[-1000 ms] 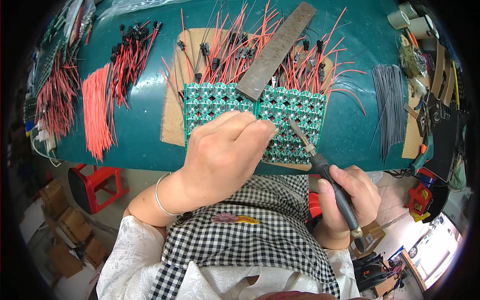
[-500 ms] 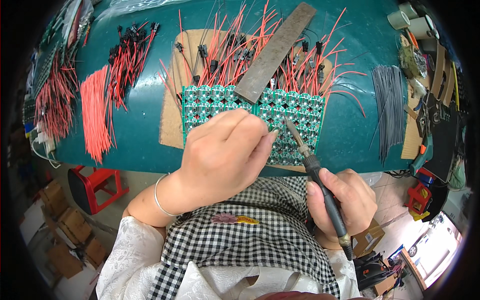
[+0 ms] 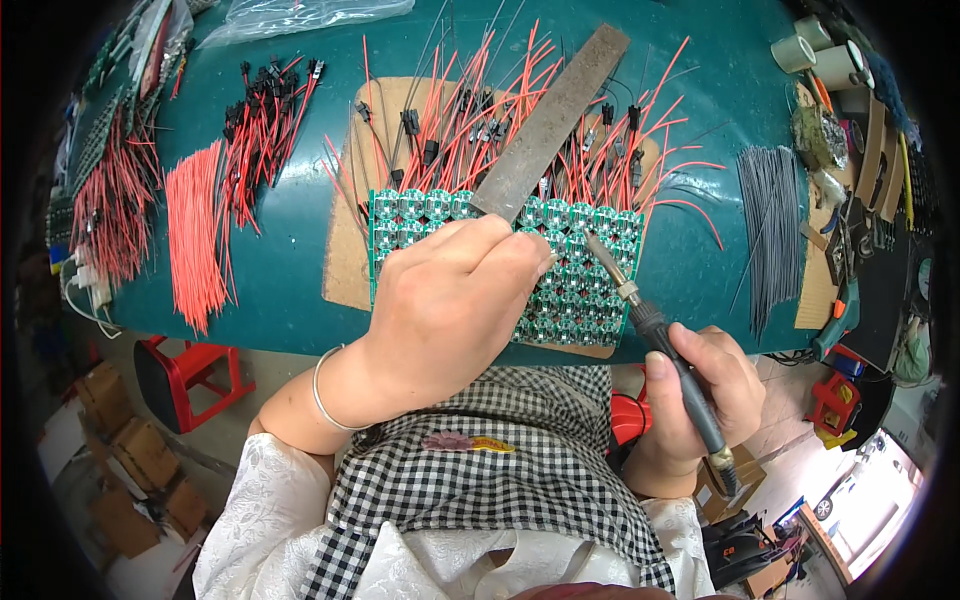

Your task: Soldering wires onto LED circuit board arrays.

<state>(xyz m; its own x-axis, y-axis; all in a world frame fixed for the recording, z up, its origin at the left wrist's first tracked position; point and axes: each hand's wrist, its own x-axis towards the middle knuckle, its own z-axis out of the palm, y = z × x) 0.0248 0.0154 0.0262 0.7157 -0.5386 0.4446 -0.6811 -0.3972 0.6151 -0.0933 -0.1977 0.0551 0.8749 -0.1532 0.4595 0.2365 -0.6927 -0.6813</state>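
Green circuit panel of small round boards lies on cardboard at the teal surface's near edge, left hand pressing it flat, right hand clenched on a soldering iron (tip over the panel); red wires fringe the far rows, nearer rows look bare.

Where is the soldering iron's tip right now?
In the head view, the soldering iron, held in the right hand, slants up-left; its tip rests over the right part of the green circuit panel, just right of the left hand.
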